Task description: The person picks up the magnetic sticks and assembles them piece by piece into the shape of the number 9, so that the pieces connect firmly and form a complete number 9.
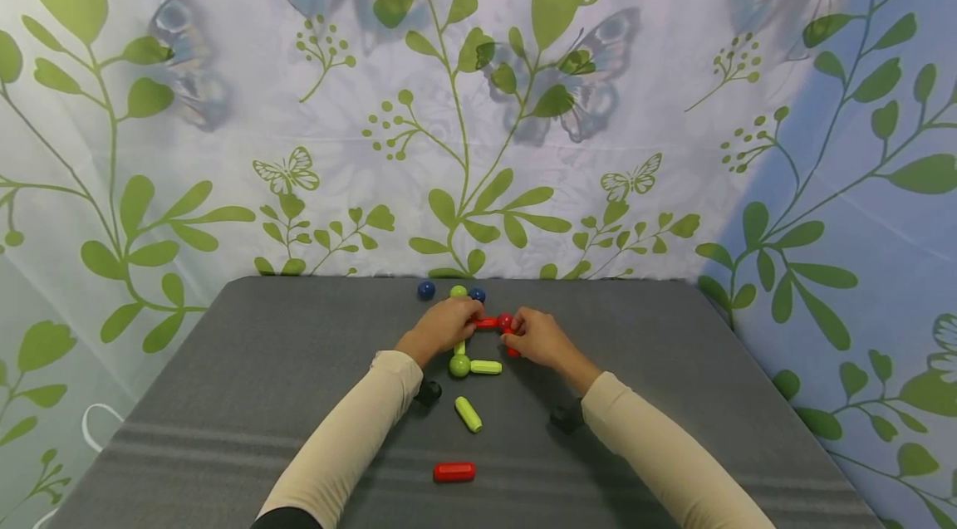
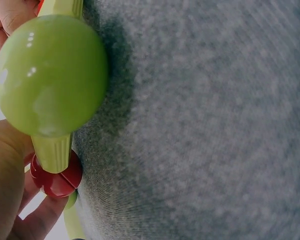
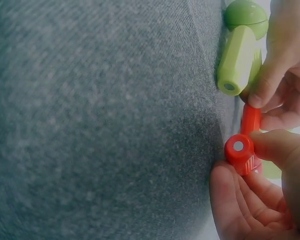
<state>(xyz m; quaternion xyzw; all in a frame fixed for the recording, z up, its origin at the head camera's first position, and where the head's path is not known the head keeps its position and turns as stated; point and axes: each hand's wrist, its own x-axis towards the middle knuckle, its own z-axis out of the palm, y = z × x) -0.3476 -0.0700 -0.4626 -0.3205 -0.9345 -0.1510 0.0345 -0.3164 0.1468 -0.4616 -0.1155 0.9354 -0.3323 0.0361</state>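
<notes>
My left hand [image 1: 446, 323] reaches over a built frame of magnetic rods and balls. In the left wrist view its fingers hold a red ball [image 2: 60, 182], which it hides in the head view. From there a red rod [image 1: 487, 323] runs right to another red ball [image 1: 505, 320]. My right hand [image 1: 542, 338] pinches a short red rod [image 3: 240, 150] at that corner, its magnet end showing in the right wrist view. A green rod [image 1: 459, 349] leads from under my left hand to a green ball [image 1: 459, 365], which has another green rod [image 1: 486, 367] on its right.
Behind my left hand are a green ball [image 1: 458, 291] and a dark blue ball [image 1: 477, 295]; another blue ball [image 1: 426, 290] lies to the left. A loose green rod [image 1: 468, 414] and a red rod [image 1: 453, 472] lie nearer on the grey table [image 1: 299, 363]. A patterned curtain [image 1: 478, 139] hangs behind.
</notes>
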